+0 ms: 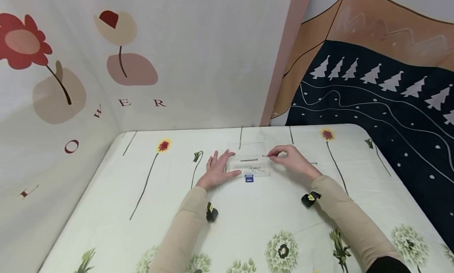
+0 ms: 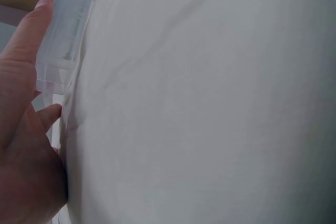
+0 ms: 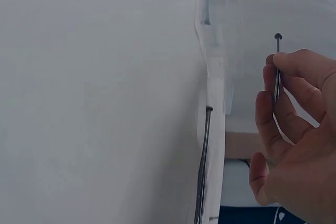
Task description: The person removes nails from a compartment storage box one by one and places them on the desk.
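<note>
A clear plastic box (image 1: 267,172) with compartments lies on the table, its see-through lid (image 1: 252,147) laid back at the far side. One long nail (image 1: 249,159) lies in the rear compartment; several shorter nails (image 1: 257,170) lie in the front one. A blue latch (image 1: 249,178) marks the front edge. My left hand (image 1: 217,172) rests at the box's left end, thumb and fingers spread along it. Between thumb and fingertips my right hand (image 1: 292,159) pinches a nail (image 3: 277,45), head pointing away from the palm, just off the box's right side.
Another long nail (image 3: 203,156) lies on the cloth to the right of the box, partly under the right hand in the head view. A white flower-print tablecloth (image 1: 142,225) covers the table. Printed curtains (image 1: 213,68) hang behind it and at the sides.
</note>
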Demonstrator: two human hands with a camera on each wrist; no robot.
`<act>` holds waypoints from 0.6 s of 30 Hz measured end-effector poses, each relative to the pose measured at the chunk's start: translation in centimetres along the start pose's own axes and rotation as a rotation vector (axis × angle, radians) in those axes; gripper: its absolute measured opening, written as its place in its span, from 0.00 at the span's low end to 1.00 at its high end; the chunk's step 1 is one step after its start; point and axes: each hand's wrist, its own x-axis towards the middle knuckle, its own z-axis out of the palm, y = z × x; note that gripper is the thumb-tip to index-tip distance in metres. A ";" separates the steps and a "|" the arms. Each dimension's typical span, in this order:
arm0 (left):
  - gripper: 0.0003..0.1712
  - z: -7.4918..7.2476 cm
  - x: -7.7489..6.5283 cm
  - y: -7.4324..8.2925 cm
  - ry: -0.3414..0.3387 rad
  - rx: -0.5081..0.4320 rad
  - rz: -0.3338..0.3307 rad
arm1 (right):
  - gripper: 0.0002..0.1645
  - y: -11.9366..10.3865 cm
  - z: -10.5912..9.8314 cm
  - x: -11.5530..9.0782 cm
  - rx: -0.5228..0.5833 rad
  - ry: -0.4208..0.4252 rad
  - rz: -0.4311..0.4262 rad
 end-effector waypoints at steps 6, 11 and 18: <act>0.44 0.0 0.0 -0.1 0.000 -0.006 0.003 | 0.09 0.7 -1.4 -0.6 -0.019 0.010 0.054; 0.45 0.0 -0.1 0.0 -0.002 -0.005 0.005 | 0.09 1.6 -2.7 -1.2 -0.038 0.042 0.067; 0.44 0.0 -0.1 0.0 -0.001 0.005 0.004 | 0.10 3.1 -4.2 -1.7 -0.077 0.049 0.079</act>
